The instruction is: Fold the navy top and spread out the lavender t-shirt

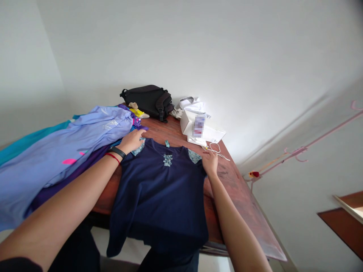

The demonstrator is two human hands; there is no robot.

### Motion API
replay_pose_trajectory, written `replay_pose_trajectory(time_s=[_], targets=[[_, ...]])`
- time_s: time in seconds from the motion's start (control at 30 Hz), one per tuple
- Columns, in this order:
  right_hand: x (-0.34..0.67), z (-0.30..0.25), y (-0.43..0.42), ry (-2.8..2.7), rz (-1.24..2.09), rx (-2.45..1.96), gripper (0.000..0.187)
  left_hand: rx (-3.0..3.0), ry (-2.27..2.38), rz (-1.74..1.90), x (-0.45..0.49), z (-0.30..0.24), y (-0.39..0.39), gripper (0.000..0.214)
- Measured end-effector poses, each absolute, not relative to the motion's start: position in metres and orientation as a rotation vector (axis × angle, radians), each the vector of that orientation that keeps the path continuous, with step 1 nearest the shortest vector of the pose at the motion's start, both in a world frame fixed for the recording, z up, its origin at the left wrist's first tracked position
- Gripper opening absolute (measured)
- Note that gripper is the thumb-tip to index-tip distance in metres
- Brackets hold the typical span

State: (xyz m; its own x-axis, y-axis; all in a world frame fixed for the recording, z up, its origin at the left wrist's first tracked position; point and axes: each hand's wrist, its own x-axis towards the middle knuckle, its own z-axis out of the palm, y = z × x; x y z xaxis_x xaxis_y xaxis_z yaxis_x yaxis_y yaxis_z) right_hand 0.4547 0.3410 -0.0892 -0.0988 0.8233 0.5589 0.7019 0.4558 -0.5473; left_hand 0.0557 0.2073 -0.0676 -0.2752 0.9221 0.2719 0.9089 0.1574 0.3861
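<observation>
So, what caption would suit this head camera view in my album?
Left hand and right hand rest on a navy top spread on a wooden table beside piled clothes.

white box label — blurred, clothes pile — cut off left
</observation>
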Motion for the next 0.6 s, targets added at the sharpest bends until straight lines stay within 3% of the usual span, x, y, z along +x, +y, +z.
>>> replay_pose_trajectory(time_s=[0.23,0.4,0.6], targets=[[0.415,-0.094,0.303,-2.341,0.456,-0.887,0.036,1.836,2.406,0.707,0.066,-0.058,0.202,0.042],[0.407,-0.105,0.293,-2.583,0.553,-1.015,0.061,1.899,2.42,0.864,0.069,-0.05,0.203,0.027],[0.409,-0.103,0.295,-2.637,0.595,-1.048,0.068,1.923,2.453,0.929,0.06,-0.059,0.209,0.023]])
